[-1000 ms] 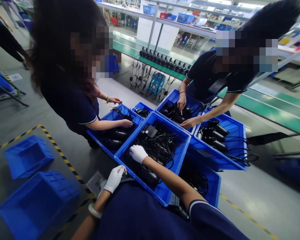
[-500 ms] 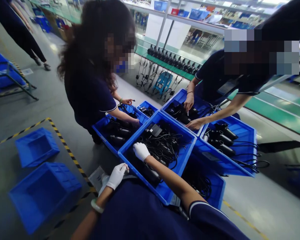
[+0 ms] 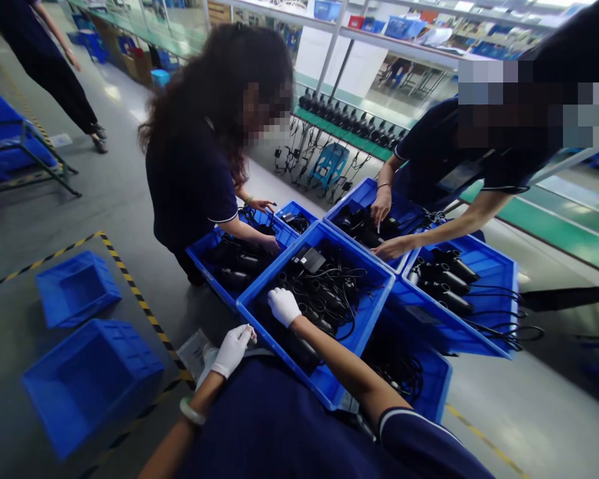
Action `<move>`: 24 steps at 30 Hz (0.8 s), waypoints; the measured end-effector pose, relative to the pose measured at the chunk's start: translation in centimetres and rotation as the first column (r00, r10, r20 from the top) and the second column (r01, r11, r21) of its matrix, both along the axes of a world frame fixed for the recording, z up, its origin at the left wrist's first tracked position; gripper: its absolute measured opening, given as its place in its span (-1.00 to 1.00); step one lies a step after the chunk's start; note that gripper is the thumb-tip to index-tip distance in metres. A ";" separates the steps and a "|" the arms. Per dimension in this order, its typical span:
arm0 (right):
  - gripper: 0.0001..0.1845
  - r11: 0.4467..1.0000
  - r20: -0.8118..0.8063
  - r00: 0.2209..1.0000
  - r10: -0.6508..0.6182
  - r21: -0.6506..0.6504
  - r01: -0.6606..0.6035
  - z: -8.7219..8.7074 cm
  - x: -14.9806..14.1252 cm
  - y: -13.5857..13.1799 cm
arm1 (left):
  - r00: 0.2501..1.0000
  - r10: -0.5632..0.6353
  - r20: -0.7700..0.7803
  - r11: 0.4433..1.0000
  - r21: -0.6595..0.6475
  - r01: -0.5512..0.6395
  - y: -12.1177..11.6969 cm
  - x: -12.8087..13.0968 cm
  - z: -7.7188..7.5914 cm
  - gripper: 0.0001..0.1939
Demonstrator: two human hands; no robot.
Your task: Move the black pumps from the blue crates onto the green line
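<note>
Nothing printed here can be read from where I stand: the sheet in a clear sleeve (image 3: pixel 193 352) just below the left hand (image 3: pixel 233 350) carries print too small to make out, as does the badge (image 3: pixel 451 178) at the chest of a co-worker across the crates. The floor is smooth grey, with black-and-yellow hazard tape (image 3: pixel 140 306) running to the left of the hands and two blue crates (image 3: pixel 74 289) sitting beyond it. Ahead of the hands, past the crates, stands a green-topped bench (image 3: pixel 346 130) with black devices (image 3: pixel 352 121) lined along it and their cords hanging down. The gloved right hand (image 3: pixel 284 307) is inside a blue plastic crate (image 3: pixel 359 253), resting on a tangle of black cords (image 3: pixel 324 286), fingers curled downward; whether it grips anything I cannot tell. A black power adapter (image 3: pixel 309 260) lies just beyond that hand, and a black cylindrical device (image 3: pixel 302 349) lies just below it. The left hand, also gloved, is raised outside the crate near its corner, fingertips pinched together, and I cannot tell whether they hold anything. Two co-workers' bare hands (image 3: pixel 391 247) reach into neighbouring crates.
</note>
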State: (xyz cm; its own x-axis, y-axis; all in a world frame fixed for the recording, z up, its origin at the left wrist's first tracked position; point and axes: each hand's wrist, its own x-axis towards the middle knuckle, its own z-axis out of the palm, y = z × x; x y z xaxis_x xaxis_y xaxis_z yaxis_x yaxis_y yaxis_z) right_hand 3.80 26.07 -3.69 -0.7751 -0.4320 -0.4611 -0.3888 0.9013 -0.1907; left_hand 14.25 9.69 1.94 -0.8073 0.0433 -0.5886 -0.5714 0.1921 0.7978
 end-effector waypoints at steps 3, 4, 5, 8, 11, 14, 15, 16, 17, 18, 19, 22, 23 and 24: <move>-0.73 0.999 0.011 0.999 0.041 -0.004 -0.041 0.0 0.1 -0.3 | 1.000 -0.005 -0.008 1.000 0.017 0.005 0.3 -0.3 0.1 -0.57; -0.74 0.999 0.009 0.999 0.033 -0.011 -0.033 0.0 0.0 -0.3 | 1.000 -0.005 -0.015 1.000 0.024 0.006 0.3 -0.4 0.1 -0.57; -0.74 1.000 0.006 1.000 0.024 -0.017 -0.024 -0.1 -0.1 -0.3 | 1.000 -0.004 -0.022 1.000 0.029 0.005 0.4 -0.5 0.1 -0.57; -0.71 0.999 -0.005 0.999 -0.038 -0.030 0.038 -0.2 -0.6 0.4 | 0.999 0.008 -0.038 1.000 0.025 -0.007 0.3 -0.5 0.0 -0.57; -0.70 0.990 -0.013 0.992 -0.129 -0.058 0.128 -0.3 -0.6 0.8 | 0.999 0.019 -0.040 1.000 0.015 -0.018 0.0 -0.3 -0.3 -0.57; -0.74 0.997 -0.012 0.998 -0.068 -0.039 0.067 -0.4 -0.2 0.6 | 1.000 0.010 -0.029 1.000 0.017 -0.010 -0.1 -0.2 -0.5 -0.56; -0.75 0.999 -0.007 0.999 -0.040 -0.029 0.039 -0.4 -0.1 0.5 | 1.000 0.005 -0.026 1.000 0.020 -0.005 0.0 -0.3 -0.6 -0.56; -0.76 0.999 -0.001 1.000 -0.026 -0.026 0.026 -0.4 0.0 0.3 | 1.000 0.000 -0.024 1.000 0.024 0.001 0.0 -0.4 -0.6 -0.56; -0.76 0.999 0.004 1.000 -0.026 -0.028 0.026 -0.4 -0.1 0.2 | 1.000 -0.005 -0.024 1.000 0.028 0.006 0.1 -0.5 -0.5 -0.56; -0.77 0.999 0.006 0.999 -0.037 -0.035 0.037 -0.4 -0.2 0.2 | 1.000 -0.009 -0.024 0.999 0.033 0.010 0.1 -0.6 -0.5 -0.57; -0.76 0.998 0.006 0.999 -0.052 -0.042 0.052 -0.4 -0.4 0.2 | 1.000 -0.012 -0.024 0.999 0.035 0.013 0.2 -0.7 -0.5 -0.56; -0.72 0.992 0.007 0.994 -0.113 -0.061 0.113 -0.3 -0.8 0.6 | 1.000 -0.009 -0.020 1.000 0.028 0.010 0.1 -0.8 -0.3 -0.56; -0.71 0.990 0.012 0.992 -0.126 -0.067 0.127 -0.3 -0.9 0.7 | 1.000 -0.004 -0.018 1.000 0.023 0.005 0.0 -0.7 -0.3 -0.55; -0.71 0.989 0.018 0.992 -0.128 -0.067 0.129 -0.3 -0.8 0.8 | 1.000 0.003 -0.014 1.000 0.019 -0.002 -0.1 -0.7 -0.2 -0.55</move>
